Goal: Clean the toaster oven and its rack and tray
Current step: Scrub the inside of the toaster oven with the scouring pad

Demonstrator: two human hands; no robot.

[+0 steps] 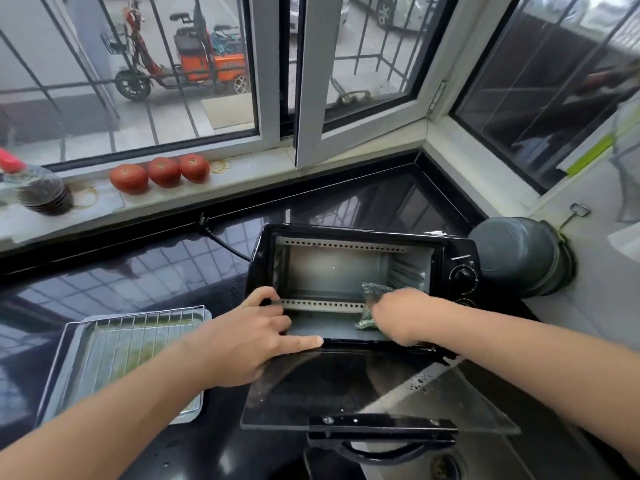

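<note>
A black toaster oven (457, 252) stands on the dark counter with its glass door (346, 386) folded down flat toward me. My left hand (249, 337) holds the oven's front left edge, thumb on the frame and index finger stretched along the door hinge. My right hand (401, 315) is inside the cavity at the lower right and grips a green scrubbing cloth (372, 294) against the oven floor. The wire rack (138, 327) lies on the metal tray (194, 408) to the left of the oven.
A grey upturned pot (519, 254) sits right of the oven by the wall. The oven's power cord (221, 242) runs back to the sill. Three tomatoes (161, 171) and stacked dark bowls (45, 192) rest on the windowsill. A sink drain (443, 465) lies below the door.
</note>
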